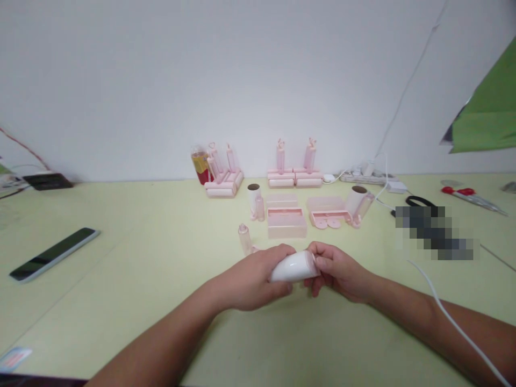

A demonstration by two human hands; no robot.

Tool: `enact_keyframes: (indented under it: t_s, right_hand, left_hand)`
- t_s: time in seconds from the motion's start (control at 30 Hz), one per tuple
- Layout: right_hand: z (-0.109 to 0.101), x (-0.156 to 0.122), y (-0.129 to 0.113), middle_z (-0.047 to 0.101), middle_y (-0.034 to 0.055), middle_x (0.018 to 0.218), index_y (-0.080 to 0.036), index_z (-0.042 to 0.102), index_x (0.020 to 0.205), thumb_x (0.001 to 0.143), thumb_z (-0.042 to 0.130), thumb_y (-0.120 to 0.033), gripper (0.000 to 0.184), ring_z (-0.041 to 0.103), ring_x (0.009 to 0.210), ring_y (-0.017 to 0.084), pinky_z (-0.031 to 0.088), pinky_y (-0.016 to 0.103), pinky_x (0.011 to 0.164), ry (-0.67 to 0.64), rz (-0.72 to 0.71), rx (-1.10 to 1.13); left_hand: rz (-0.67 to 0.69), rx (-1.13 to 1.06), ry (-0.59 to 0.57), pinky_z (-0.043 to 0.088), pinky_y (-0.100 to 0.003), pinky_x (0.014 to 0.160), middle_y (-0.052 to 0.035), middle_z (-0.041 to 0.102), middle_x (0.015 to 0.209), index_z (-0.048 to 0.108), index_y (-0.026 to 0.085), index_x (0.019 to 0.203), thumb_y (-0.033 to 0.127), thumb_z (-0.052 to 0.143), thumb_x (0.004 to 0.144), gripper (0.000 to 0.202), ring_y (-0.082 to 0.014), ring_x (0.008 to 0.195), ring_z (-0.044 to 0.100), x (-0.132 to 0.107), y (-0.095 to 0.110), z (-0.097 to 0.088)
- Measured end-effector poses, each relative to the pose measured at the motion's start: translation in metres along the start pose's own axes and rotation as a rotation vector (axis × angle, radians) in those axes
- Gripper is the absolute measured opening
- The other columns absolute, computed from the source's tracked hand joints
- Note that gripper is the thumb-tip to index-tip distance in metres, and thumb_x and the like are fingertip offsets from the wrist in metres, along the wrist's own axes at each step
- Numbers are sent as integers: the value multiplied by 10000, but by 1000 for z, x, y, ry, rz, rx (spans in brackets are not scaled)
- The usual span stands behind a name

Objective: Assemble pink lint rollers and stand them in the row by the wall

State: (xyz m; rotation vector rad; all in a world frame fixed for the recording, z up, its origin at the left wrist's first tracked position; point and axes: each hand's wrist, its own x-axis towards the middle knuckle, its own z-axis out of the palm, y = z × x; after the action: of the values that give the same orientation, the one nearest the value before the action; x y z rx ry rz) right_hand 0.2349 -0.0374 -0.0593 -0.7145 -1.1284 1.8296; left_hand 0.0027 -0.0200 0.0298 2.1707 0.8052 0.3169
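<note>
My left hand is wrapped round a smooth white roll, held tilted just above the table. The roll's right end is pale pink, and the fingers of my right hand are closed on it. Just beyond my left hand stands a small clear pink bottle; its lower part is partly hidden. Farther back are an open pink case and a second open pink case with round pink discs in front of it.
White rolls with brown cores, one left and one right, stand beside small bottles. Pink cases topped with bottles line the wall. A phone lies left; scissors and a white cable are right.
</note>
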Motion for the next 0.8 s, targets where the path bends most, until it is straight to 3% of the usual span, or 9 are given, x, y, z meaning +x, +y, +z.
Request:
enact_keyframes:
  t_s: [0.1,0.27,0.37,0.53,0.8]
  right_hand:
    - [3,-2,-2,664,27,760,-161,529,882,733,800,-466,434,669,644,152,577,282,565,-31,3,-71]
    - [6,-4,-7,655,57,918,-148,554,813,696,820,-468,433,654,708,145,553,267,602,-72,-31,-131]
    - [4,-4,-6,634,61,1009,-151,564,813,692,830,-435,408,642,743,139,533,257,624,-88,-43,-140]
    - [1,-4,-3,622,52,974,-141,619,911,708,821,-412,394,620,712,124,497,249,639,-135,-14,-215]
    - [5,-3,-3,636,59,974,-163,549,794,709,785,-510,428,630,703,142,498,268,616,-63,-29,-205]
  left_hand:
    - [48,86,12,424,-291,759,-54,660,1076,606,233,1134,387,649,838,337,-232,920,599,2,-1,4]
    - [97,236,52,382,-276,675,-68,664,943,644,212,1038,630,581,830,471,-221,807,598,6,-6,9]
    - [92,296,58,370,-277,667,-61,661,908,649,224,1037,643,579,825,475,-218,788,603,5,-7,9]
    - [91,342,39,363,-282,674,-66,657,942,632,238,1091,618,592,830,462,-230,811,612,6,-9,8]
    - [80,414,0,356,-287,676,-59,654,966,603,259,1136,637,572,835,484,-241,836,614,7,-10,7]
